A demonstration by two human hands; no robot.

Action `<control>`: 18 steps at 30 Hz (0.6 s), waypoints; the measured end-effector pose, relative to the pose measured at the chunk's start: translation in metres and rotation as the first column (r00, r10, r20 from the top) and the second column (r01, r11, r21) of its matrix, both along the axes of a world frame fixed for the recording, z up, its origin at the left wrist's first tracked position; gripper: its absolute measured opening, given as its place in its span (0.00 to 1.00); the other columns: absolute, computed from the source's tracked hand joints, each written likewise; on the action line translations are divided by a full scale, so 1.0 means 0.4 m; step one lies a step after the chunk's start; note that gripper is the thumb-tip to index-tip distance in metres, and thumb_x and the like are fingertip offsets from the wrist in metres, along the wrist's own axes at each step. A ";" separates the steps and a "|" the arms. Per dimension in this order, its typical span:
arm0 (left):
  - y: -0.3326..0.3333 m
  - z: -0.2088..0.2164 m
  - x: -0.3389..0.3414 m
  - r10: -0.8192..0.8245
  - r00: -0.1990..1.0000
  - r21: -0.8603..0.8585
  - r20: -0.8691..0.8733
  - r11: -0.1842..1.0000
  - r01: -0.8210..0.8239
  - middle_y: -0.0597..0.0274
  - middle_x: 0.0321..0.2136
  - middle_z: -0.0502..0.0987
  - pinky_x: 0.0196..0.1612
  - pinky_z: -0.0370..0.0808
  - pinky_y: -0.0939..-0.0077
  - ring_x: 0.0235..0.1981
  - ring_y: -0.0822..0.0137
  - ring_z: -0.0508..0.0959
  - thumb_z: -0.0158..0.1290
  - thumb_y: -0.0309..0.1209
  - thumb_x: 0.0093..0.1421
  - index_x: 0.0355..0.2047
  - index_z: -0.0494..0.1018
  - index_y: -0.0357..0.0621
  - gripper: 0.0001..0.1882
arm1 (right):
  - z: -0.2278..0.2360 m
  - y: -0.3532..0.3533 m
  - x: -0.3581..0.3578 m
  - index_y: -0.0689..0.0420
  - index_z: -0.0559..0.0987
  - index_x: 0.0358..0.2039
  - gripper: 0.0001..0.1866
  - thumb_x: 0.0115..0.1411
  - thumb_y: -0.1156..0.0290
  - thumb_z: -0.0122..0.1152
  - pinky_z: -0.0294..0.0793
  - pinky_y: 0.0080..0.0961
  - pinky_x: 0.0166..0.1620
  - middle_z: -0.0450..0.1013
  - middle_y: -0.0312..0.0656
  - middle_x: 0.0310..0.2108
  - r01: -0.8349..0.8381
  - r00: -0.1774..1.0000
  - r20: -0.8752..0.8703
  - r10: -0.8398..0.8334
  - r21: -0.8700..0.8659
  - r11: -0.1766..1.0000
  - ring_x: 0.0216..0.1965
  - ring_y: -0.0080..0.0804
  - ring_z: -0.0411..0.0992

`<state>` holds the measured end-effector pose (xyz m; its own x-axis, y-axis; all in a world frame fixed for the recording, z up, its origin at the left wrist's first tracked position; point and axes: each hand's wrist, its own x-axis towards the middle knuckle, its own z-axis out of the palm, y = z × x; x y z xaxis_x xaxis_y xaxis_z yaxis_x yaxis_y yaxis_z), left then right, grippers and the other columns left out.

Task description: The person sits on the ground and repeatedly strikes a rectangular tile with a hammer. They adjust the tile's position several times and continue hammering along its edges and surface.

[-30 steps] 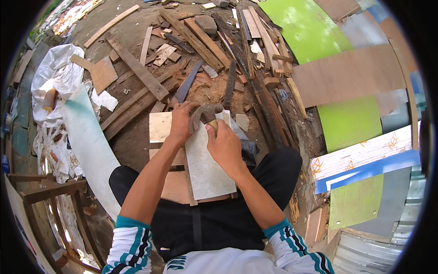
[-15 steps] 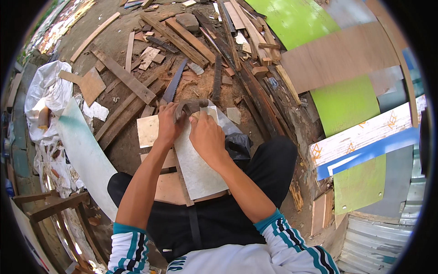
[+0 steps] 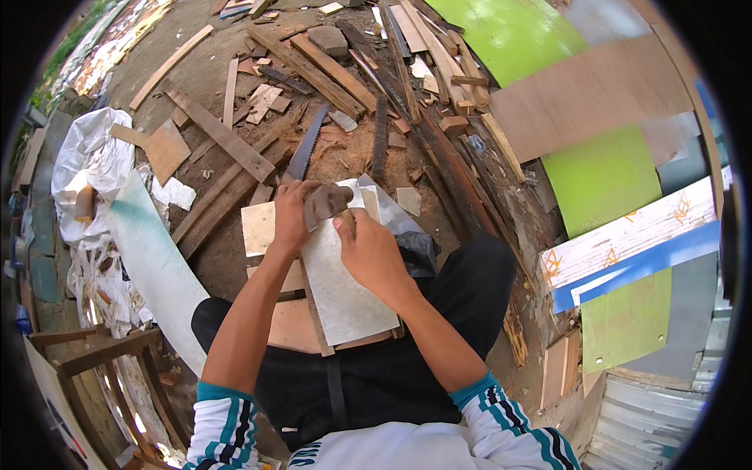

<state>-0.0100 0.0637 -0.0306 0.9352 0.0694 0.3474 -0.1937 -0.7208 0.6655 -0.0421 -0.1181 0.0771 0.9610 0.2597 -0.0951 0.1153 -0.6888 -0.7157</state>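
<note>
I saw the hammer point(image 3: 329, 204) over the upper left part of the pale sheet point(image 3: 350, 286); my view did not show whether its head touched anything; the right hand point(image 3: 368, 251) was closed round the handle, thumb against it; the left hand point(image 3: 291, 215) was at the sheet's left edge, fingers bent and partly hidden by the hammer head, so I could not tell what they gripped; just beyond it I had the handsaw point(image 3: 308, 145), near sawdust point(image 3: 352, 155); a black bag point(image 3: 420, 252) lay right of the sheet.
</note>
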 end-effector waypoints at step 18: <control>-0.095 0.079 0.054 -0.038 0.978 0.328 -0.206 0.939 0.106 0.55 0.48 0.81 0.56 0.69 0.55 0.51 0.52 0.79 0.52 0.25 0.62 0.54 0.75 0.48 0.19 | -0.150 -0.139 0.096 0.68 0.71 0.49 0.29 0.54 0.66 0.76 0.79 0.33 0.49 0.82 0.49 0.46 0.213 0.944 -0.306 -0.128 0.263 0.941 0.43 0.36 0.82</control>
<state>0.0117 0.0255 0.0009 0.9846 -0.0898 0.1502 -0.1454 -0.8974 0.4165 -0.0038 -0.1736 0.0169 0.9378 0.1516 -0.3125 -0.2194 -0.4387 -0.8714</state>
